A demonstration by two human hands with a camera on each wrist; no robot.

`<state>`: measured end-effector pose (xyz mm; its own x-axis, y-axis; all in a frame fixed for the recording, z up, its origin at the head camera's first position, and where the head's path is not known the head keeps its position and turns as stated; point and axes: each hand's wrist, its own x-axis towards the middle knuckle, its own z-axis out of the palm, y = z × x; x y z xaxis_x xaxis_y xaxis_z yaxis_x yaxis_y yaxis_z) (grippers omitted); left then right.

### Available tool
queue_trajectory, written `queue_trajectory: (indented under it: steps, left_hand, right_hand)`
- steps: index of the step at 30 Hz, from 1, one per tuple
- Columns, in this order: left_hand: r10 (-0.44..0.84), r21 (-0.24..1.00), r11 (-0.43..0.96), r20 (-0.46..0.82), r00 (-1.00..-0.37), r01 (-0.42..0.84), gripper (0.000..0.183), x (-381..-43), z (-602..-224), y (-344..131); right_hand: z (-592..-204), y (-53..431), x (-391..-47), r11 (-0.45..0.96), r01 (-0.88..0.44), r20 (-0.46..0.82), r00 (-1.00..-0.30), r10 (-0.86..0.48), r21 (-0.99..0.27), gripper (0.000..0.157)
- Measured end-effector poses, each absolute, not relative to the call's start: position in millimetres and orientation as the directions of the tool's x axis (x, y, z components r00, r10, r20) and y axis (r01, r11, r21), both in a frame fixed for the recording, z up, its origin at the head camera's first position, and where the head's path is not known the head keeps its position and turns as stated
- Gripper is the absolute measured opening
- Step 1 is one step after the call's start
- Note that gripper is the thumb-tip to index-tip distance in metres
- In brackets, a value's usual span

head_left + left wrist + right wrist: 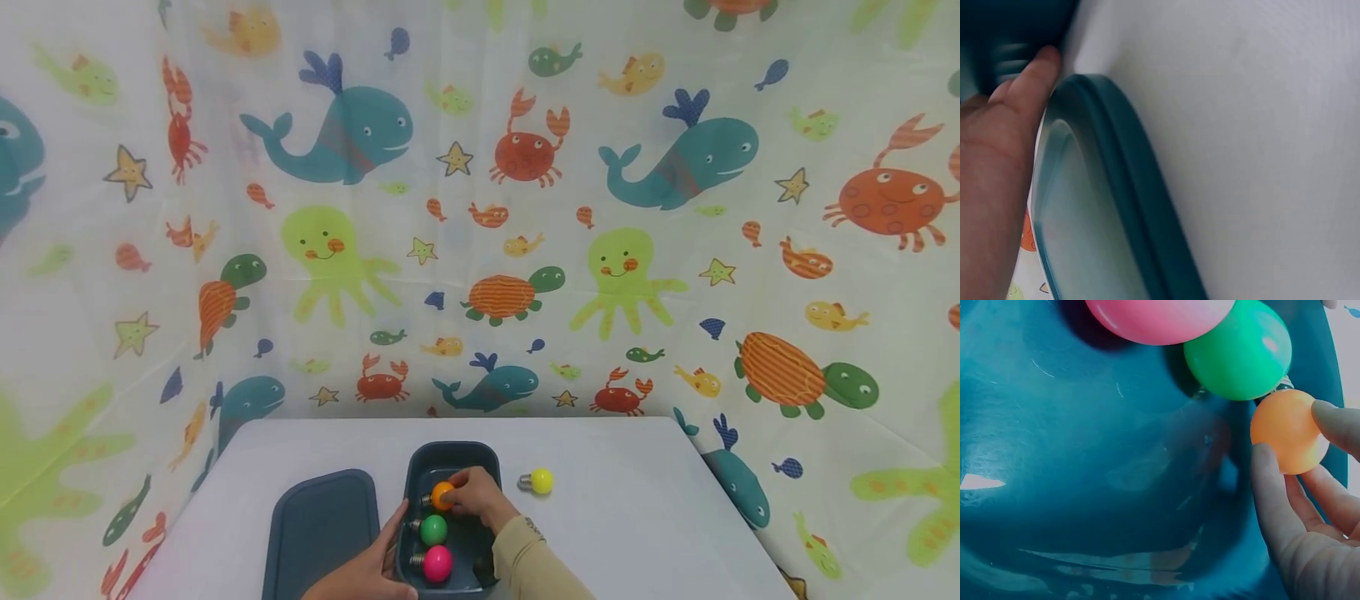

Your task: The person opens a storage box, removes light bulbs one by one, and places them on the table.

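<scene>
Inside a dark blue rectangular container [453, 450], my right hand [477, 495] pinches an orange light bulb [1288, 431] between thumb and fingertips. The bulb's metal screw base points left, toward the container's left wall. Below it in the head view lie a green bulb [433, 530] and a pink bulb [437, 564], bases also leftward, in a column along that wall. My left hand [365, 573] rests against the container's outer left side, its fingers stretched along the wall. The right wrist view shows the green bulb right beside the orange one.
A yellow bulb [542, 481] lies on the white table [600, 533], right of the container. Left of the container is a dark blue lid [322, 525], close to my left hand. A curtain [480, 200] printed with sea animals surrounds the table's back and sides.
</scene>
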<state>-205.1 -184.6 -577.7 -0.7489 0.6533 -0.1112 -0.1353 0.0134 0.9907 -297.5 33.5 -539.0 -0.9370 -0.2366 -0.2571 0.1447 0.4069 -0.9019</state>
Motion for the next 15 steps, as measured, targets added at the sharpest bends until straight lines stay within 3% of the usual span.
queue_trajectory:
  steps: [15]
  left_hand:
    - [0.621, 0.991, 0.058, -0.133, -0.772, -0.123, 0.108, -203, -574, -185]
  right_hand:
    - [-526, 46, -295, 0.333, 0.108, -0.202, -0.943, -0.265, -0.937, 0.038]
